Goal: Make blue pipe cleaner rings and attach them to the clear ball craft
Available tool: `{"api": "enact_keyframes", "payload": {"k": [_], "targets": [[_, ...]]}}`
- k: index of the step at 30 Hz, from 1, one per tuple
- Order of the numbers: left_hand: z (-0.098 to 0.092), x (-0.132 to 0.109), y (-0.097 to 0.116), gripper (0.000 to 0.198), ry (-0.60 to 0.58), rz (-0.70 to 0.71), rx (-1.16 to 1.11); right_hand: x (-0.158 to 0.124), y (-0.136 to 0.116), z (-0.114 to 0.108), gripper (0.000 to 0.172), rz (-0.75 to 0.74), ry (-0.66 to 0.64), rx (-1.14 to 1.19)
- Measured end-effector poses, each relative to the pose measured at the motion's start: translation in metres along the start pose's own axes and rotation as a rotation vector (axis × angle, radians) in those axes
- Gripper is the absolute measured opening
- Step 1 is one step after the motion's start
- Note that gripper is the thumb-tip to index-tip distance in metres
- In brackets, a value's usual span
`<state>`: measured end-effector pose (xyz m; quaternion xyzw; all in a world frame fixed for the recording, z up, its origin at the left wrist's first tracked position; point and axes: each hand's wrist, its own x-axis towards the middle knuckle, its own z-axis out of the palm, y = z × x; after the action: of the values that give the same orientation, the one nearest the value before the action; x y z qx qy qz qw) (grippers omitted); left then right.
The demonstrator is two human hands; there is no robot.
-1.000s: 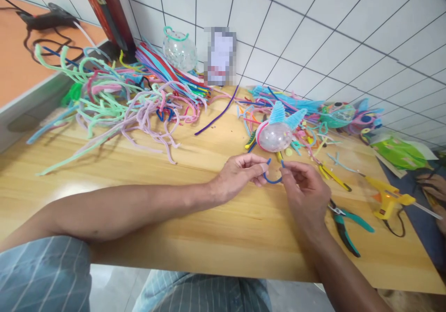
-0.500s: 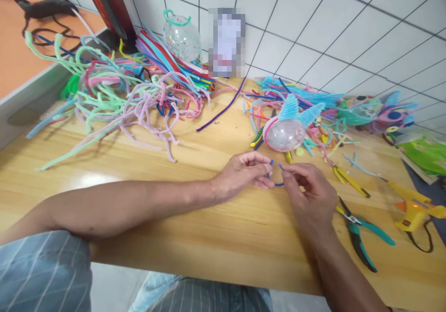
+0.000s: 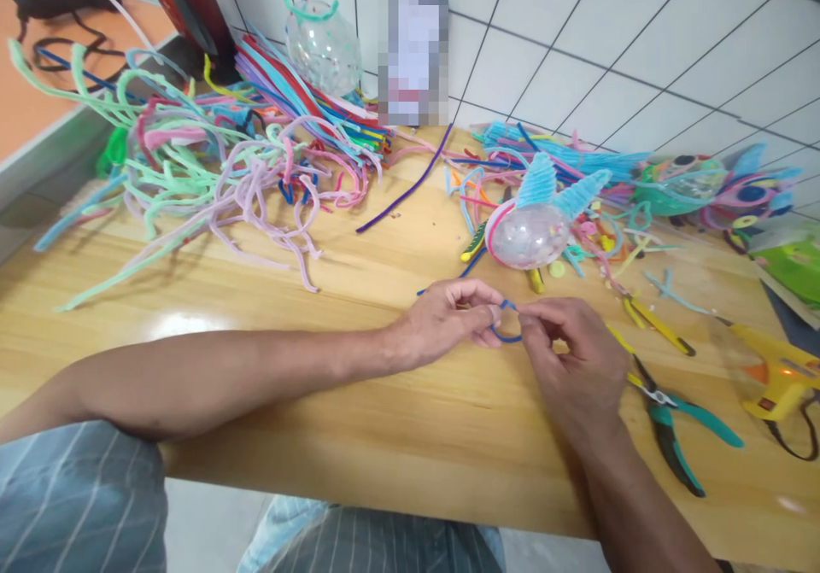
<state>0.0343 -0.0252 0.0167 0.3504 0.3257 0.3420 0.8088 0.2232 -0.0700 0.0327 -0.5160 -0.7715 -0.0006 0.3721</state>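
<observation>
A short blue pipe cleaner [image 3: 511,339] is bent into a small ring between my hands, its ends meeting at the top. My left hand [image 3: 448,321] pinches the ring's left side between thumb and fingers. On the right side, my right hand [image 3: 567,347] grips it with thumb and forefinger. Just beyond the hands lies a clear plastic ball [image 3: 530,236] with a pink band at its left and two light-blue pipe-cleaner ears [image 3: 538,182] on top. Another blue pipe cleaner [image 3: 472,264] lies on the table behind my left hand, partly hidden.
Green-handled pliers [image 3: 666,411] and a yellow glue gun [image 3: 778,368] lie at the right. Tangled pipe cleaners [image 3: 185,180] fill the left back. A purple pipe cleaner [image 3: 410,184] lies mid-table. A clear bowl [image 3: 325,52] and a blurred phone-like object [image 3: 415,52] stand by the tiled wall.
The blue pipe cleaner's two ends, apart before, have come together so that it forms a closed ring. The view has shifted slightly; both hands keep their grip.
</observation>
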Motion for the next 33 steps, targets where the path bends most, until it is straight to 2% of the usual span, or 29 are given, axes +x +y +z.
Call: {"api": "enact_keyframes", "payload": {"k": [7,21,33], "targets": [[-0.0023,0.0004,-0.0050,0.014,-0.031,0.018,0.009,-0.0027,0.0005,0.0017,0.018,-0.010,-0.007,-0.010],[0.0020,-0.0018,-0.0013,0.007,-0.007,0.005,0.033,-0.0017,-0.0013,0.0024,0.017,0.003,-0.008,-0.015],[-0.0009,-0.0013,-0.0048,0.011,-0.033,0.037,0.060,-0.0010,-0.0030,0.0012,0.017,0.020,-0.022,-0.021]]}}
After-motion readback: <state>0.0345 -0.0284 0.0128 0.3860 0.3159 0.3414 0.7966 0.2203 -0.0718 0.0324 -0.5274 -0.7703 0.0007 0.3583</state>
